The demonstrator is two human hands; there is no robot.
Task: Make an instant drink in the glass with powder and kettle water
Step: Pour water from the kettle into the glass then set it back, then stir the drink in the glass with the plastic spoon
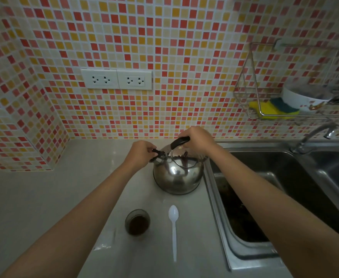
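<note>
A shiny steel kettle (177,175) stands on the pale counter beside the sink. My right hand (197,140) grips its black handle from above. My left hand (141,154) pinches the black cap at the kettle's spout on the left side. Nearer to me, a small glass (137,222) with dark brown powder in its bottom stands upright on the counter. A white plastic spoon (174,229) lies to the right of the glass, bowl pointing away from me. A torn clear sachet (104,240) lies left of the glass.
A steel sink (280,189) with dark residue sits right of the kettle, its tap (315,138) at the back. A wire rack (289,97) on the tiled wall holds a sponge and a white bowl. Two wall sockets (116,79) sit above the counter.
</note>
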